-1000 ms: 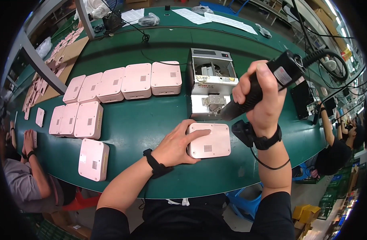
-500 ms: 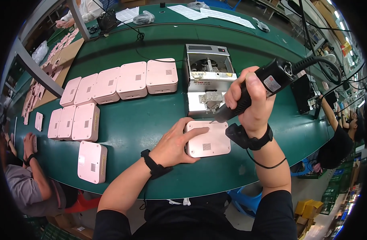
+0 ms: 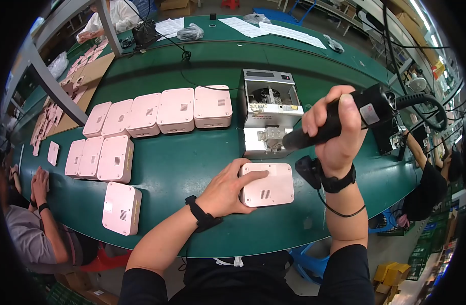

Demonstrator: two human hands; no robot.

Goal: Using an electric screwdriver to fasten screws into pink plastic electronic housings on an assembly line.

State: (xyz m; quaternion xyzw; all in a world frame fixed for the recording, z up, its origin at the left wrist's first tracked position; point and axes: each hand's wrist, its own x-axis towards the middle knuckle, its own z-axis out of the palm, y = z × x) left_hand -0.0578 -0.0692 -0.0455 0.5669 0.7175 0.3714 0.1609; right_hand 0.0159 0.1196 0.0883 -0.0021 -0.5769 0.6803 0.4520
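Observation:
My left hand (image 3: 223,193) grips the left end of a pale pink plastic box (image 3: 279,189). Its index finger lies across the top face, and the thumb presses the near side. The box lies flat, showing corner screw holes and a patch of vent slots. Wrapped round a black electric screwdriver (image 3: 322,126), my right hand (image 3: 340,151) holds it slanted, nose down to the left. The driver's nose is at the metal outlet of a silver screw feeder (image 3: 272,113), just beyond the box; whether the bit touches it I cannot make out.
Similar pink boxes (image 3: 176,111) stand in rows on the green table (image 3: 192,157), with a single one (image 3: 122,208) nearer me. A thin cable runs behind the feeder. At the left, a co-worker's hands (image 3: 40,185) rest by the table edge. Flat pink parts lie on cardboard (image 3: 93,71).
The screwdriver has lifted off the box's far edge and moved up to the screw feeder's outlet. My left hand stays on the box. The whole view has shifted slightly.

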